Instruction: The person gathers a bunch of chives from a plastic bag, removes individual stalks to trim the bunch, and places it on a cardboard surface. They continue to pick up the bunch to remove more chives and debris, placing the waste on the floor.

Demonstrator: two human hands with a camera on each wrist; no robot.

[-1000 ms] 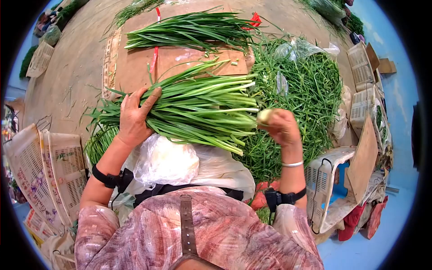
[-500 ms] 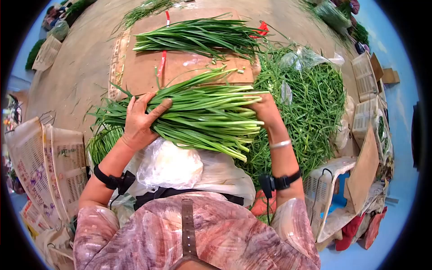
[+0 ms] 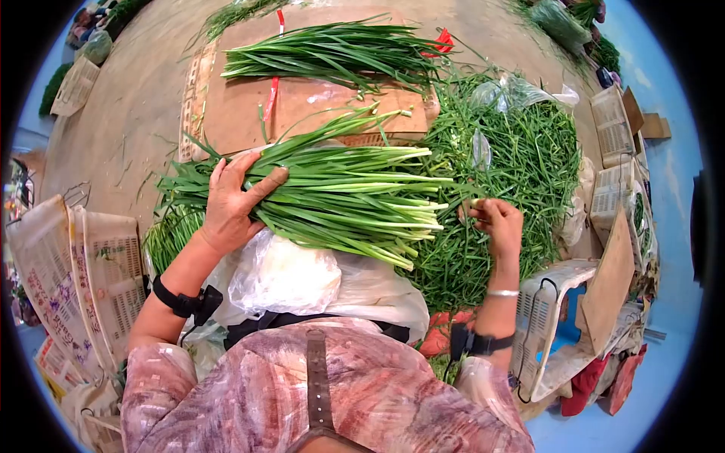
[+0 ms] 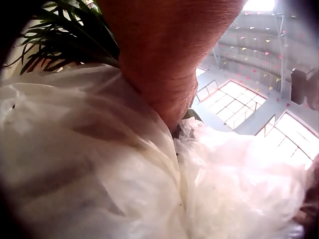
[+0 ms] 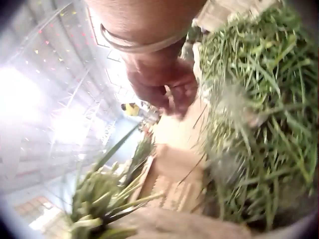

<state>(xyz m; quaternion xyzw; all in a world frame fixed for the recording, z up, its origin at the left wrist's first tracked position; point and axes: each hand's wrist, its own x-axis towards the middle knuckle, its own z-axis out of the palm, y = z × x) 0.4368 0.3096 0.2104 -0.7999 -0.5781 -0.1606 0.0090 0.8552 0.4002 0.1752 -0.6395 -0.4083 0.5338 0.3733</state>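
My left hand [image 3: 240, 204] grips a thick bunch of garlic chives [image 3: 347, 185] toward its leafy end, thumb and fingers spread across the leaves. The pale stem ends point right and fan out unevenly. Just right of those ends, my right hand [image 3: 498, 226] is apart from the bunch and pinches a small pale scrap of stem [image 5: 170, 97] between thumb and fingers. Below the bunch, a clear plastic bag with something white [image 3: 291, 275] lies on my lap. In the left wrist view, my wrist [image 4: 159, 64] and plastic sheeting [image 4: 89, 159] hide the fingers.
Another chive bunch [image 3: 332, 53] lies on a cardboard-topped crate [image 3: 242, 113] ahead, beside a red tie [image 3: 272, 98]. A large heap of loose green leaves [image 3: 521, 158] spreads to the right. Plastic crates stand at left [image 3: 109, 272] and right [image 3: 551, 325].
My right hand went in to the stem ends half a second ago and has drawn back to the right with a small scrap. The left hand keeps its hold on the bunch.
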